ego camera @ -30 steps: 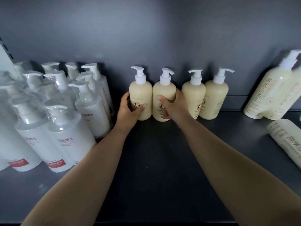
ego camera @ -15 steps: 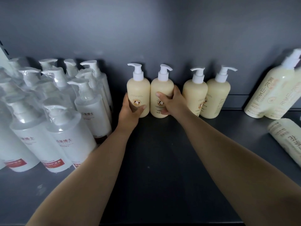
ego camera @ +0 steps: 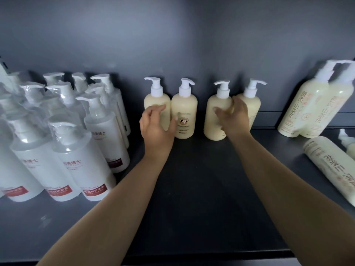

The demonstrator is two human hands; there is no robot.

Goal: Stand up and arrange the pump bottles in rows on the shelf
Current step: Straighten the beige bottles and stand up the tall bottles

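Note:
Four cream pump bottles stand in a row against the back wall of the dark shelf (ego camera: 201, 189). My left hand (ego camera: 156, 129) hovers in front of the first cream bottle (ego camera: 156, 99), fingers loosely curled and blurred, holding nothing. The second cream bottle (ego camera: 184, 112) stands free beside it, label facing me. My right hand (ego camera: 233, 120) wraps the third cream bottle (ego camera: 213, 123), with the thumb on its front and the fingers reaching between it and the fourth cream bottle (ego camera: 251, 104). A gap separates the second and third bottles.
Several white wrapped pump bottles (ego camera: 76, 146) crowd the left side. Two tall pale bottles (ego camera: 307, 104) lean at the far right. Another tall pale bottle (ego camera: 332, 166) lies on its side at the right edge.
My right hand left the second cream bottle and moved right onto the third. My left hand loosened off the first bottle.

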